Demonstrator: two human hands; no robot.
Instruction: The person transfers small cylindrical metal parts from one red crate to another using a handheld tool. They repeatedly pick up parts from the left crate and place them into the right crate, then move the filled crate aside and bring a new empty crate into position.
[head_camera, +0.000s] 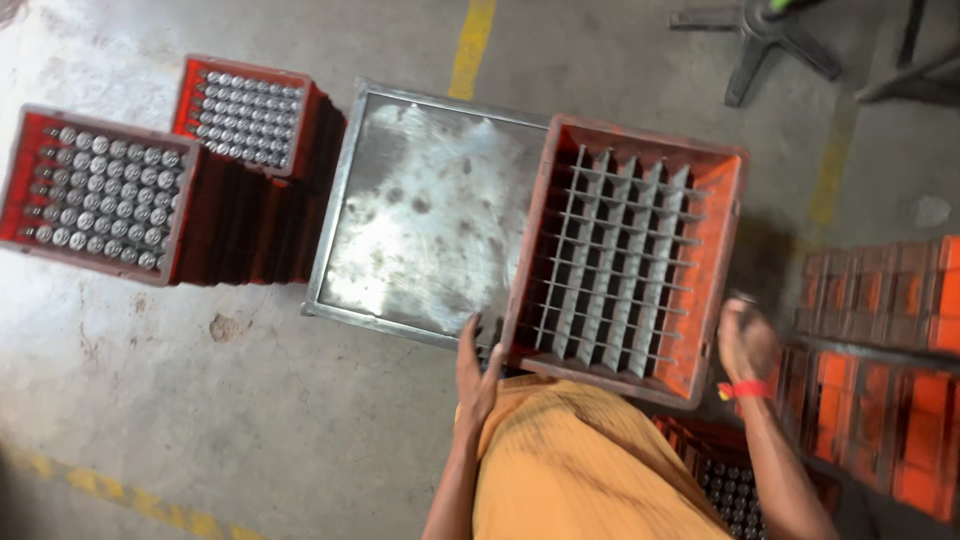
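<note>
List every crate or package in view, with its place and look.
Empty crate: on metal table, orange, grey divider grid; left hand and right hand at its sides.
Two filled crates: left, red, silver caps.
Stacked crates: right, orange.

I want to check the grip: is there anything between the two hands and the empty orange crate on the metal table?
Nothing visible. The left hand touches the crate at its near left corner; the right hand is at its right side.
</note>
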